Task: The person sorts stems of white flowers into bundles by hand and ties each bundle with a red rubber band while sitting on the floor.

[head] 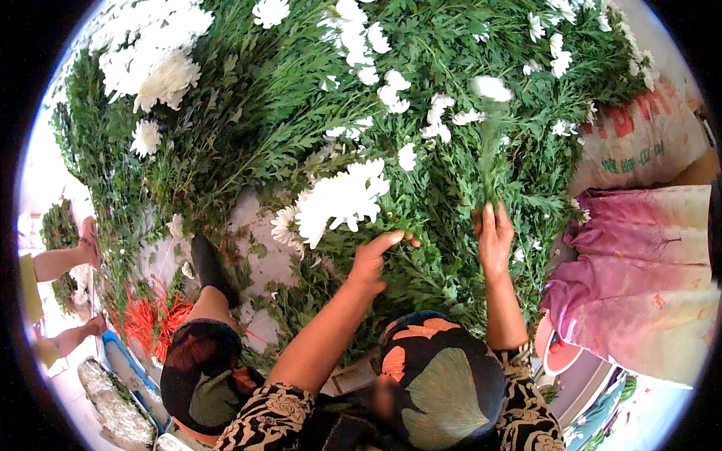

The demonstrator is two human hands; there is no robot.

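Note:
My left hand grips a bunch of white chrysanthemums by its stems, the large blooms pointing up and to the left. My right hand pinches the stem of a single white chrysanthemum. That bloom stands above the hand, and its stem and leaves are blurred. Behind both hands spreads a heap of cut leafy chrysanthemum stems, with white blooms scattered through it. The lower stems of my bunch merge with the foliage under my left hand.
More white blooms are massed at the upper left. Red plastic strings lie near my dark-covered foot. Pink patterned cloth, a printed sack and a pink basin stand right. Another person's arm shows left.

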